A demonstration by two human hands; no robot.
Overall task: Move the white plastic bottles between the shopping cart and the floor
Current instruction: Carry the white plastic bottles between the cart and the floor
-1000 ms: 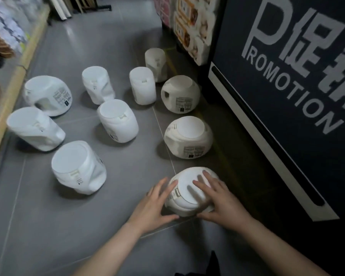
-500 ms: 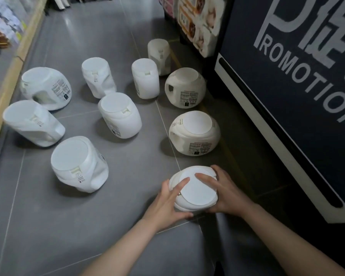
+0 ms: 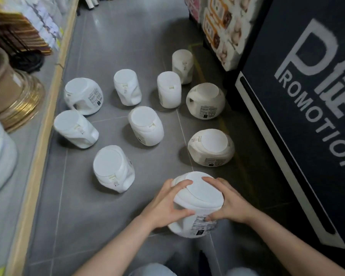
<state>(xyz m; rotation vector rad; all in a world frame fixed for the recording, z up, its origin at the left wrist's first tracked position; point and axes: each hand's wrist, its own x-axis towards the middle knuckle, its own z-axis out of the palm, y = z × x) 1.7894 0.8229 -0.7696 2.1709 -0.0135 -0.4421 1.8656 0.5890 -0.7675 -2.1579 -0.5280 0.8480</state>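
A white plastic bottle (image 3: 199,198) sits low in the middle of the head view, its flat base facing me and a printed label on its near side. My left hand (image 3: 165,206) grips its left side, fingers over the top edge and thumb underneath. My right hand (image 3: 229,204) grips its right side the same way. It looks raised off the grey floor (image 3: 84,216). Several more white bottles stand on the floor beyond, among them one (image 3: 211,149) just behind and one (image 3: 113,168) to the left. No shopping cart is in view.
A black promotion stand (image 3: 307,116) with white lettering runs along the right. A low wooden-edged shelf (image 3: 38,136) with goods, including a gold-rimmed tin (image 3: 10,96), borders the left. Stacked printed cartons (image 3: 223,24) stand at the back right.
Both hands have closed round the near bottle and drawn it up and toward me. My view has shifted, bringing the left shelf into sight.
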